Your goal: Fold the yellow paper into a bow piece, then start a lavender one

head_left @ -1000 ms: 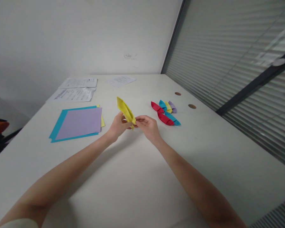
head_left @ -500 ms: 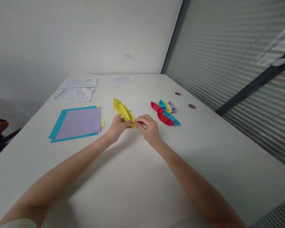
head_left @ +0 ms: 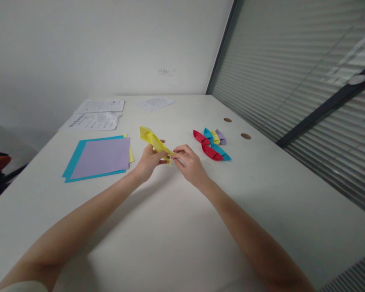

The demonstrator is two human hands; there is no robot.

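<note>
Tabletop (head_left: 170, 227), white and broad, fills my view, with a pale wall (head_left: 109, 48) behind and slatted blinds (head_left: 292, 81) on the right. Above it I see the left hand (head_left: 147, 160) and right hand (head_left: 190, 164) pinching the folded yellow paper (head_left: 153, 140), fingers closed on its lower end. Coloured sheets (head_left: 100, 158) lie left, folded pieces (head_left: 213, 144) right, printed pages (head_left: 94, 117) beyond.

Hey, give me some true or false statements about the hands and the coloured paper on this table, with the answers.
1. Both the left hand and the right hand grip the yellow folded paper. True.
2. The yellow folded paper lies flat on the table. False: it is held up off the table, tilted.
3. A purple sheet tops the flat stack. True.
4. The small folded pieces lie left of the hands. False: they lie to the right.
</note>
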